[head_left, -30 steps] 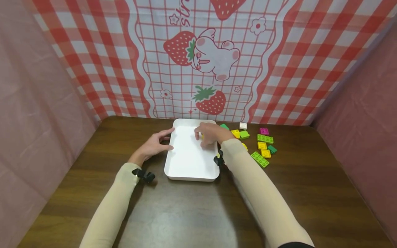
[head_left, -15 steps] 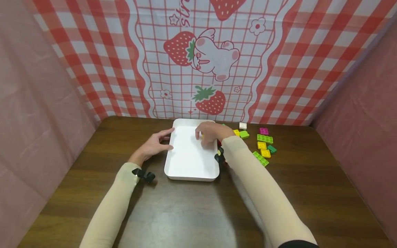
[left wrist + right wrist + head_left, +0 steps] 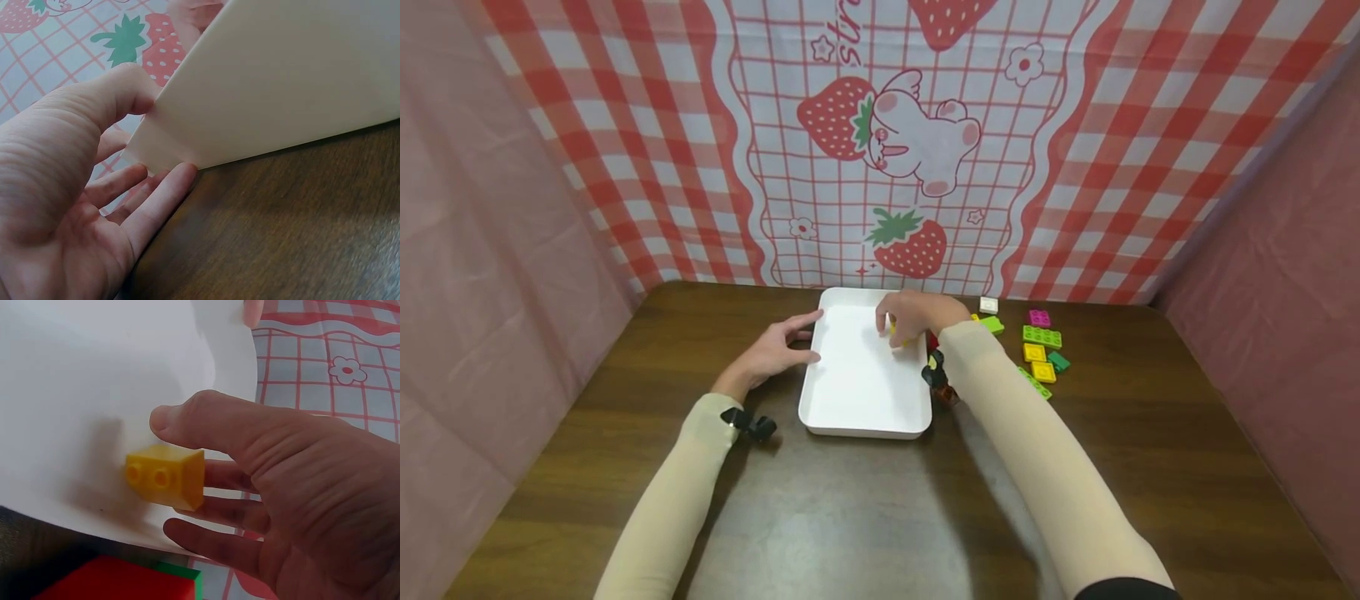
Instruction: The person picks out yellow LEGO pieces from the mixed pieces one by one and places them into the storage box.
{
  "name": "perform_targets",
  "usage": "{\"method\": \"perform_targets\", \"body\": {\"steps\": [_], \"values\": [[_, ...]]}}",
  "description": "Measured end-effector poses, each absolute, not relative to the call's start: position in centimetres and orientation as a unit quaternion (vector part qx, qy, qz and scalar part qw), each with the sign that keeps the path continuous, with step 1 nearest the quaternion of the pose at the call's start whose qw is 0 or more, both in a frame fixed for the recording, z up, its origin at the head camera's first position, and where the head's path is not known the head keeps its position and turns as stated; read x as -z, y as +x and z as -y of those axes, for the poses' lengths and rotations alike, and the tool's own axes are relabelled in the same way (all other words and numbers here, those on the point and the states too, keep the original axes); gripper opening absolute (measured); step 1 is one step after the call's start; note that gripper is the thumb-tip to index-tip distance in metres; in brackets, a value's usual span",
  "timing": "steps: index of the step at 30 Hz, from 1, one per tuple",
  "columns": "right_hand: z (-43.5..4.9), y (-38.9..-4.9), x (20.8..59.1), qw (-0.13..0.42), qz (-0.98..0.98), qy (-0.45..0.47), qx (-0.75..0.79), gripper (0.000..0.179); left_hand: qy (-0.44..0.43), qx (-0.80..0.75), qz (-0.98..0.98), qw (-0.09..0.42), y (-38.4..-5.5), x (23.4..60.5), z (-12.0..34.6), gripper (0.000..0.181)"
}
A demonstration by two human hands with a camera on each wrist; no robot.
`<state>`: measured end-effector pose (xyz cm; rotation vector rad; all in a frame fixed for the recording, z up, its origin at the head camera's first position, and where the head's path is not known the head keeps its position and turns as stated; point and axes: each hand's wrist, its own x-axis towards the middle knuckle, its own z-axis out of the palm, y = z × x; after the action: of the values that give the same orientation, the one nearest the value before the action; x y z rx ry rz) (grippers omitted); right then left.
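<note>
A white rectangular tray (image 3: 863, 392) sits on the table toward the back. My left hand (image 3: 771, 354) rests its spread fingertips and thumb against the tray's left outer side. In the left wrist view, the left hand's fingertips (image 3: 184, 172) touch the tray wall (image 3: 294, 75). Over the tray's right part, my right hand (image 3: 916, 315) holds a small yellow toy brick. Up close in the right wrist view, the yellow brick (image 3: 162, 475) lies tilted between the thumb and the fingers (image 3: 219, 544), studs outward. Whether it touches the tray floor I cannot tell.
Several loose bricks lie right of the tray, among them a magenta one (image 3: 1039, 318), a long lime one (image 3: 1042, 337), yellow plates (image 3: 1043, 372) and a white piece (image 3: 988, 306). A red brick (image 3: 119, 581) is just outside the rim. A checked cloth (image 3: 1090, 167) hangs behind.
My right hand has shifted slightly right and toward the back above the tray, and more yellow shows between its fingers. The left hand and tray stay put.
</note>
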<state>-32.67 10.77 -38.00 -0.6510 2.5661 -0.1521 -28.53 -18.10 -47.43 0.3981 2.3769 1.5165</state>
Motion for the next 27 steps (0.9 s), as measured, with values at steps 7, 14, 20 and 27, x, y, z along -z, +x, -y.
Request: {"method": "perform_targets", "body": {"steps": [7, 14, 20, 27], "values": [[-10.8, -33.1, 37.0, 0.236, -0.939, -0.245, 0.053, 0.031, 0.137, -0.533, -0.822, 0.146, -28.5, 47.4, 18.1, 0.086], [-11.1, -33.6, 36.0, 0.234, -0.94, -0.243, 0.048, 0.036, 0.139, -0.539, -0.818, 0.146, -28.6, 47.6, 18.1, 0.087], [-11.2, -34.2, 34.4, 0.21, -0.945, -0.247, 0.031, 0.038, 0.137, -0.538, -0.818, 0.149, -28.6, 47.7, 18.2, 0.087], [-11.6, -34.3, 33.4, 0.208, -0.947, -0.242, 0.044, 0.042, 0.137, -0.537, -0.819, 0.147, -28.6, 47.6, 18.1, 0.085]]}}
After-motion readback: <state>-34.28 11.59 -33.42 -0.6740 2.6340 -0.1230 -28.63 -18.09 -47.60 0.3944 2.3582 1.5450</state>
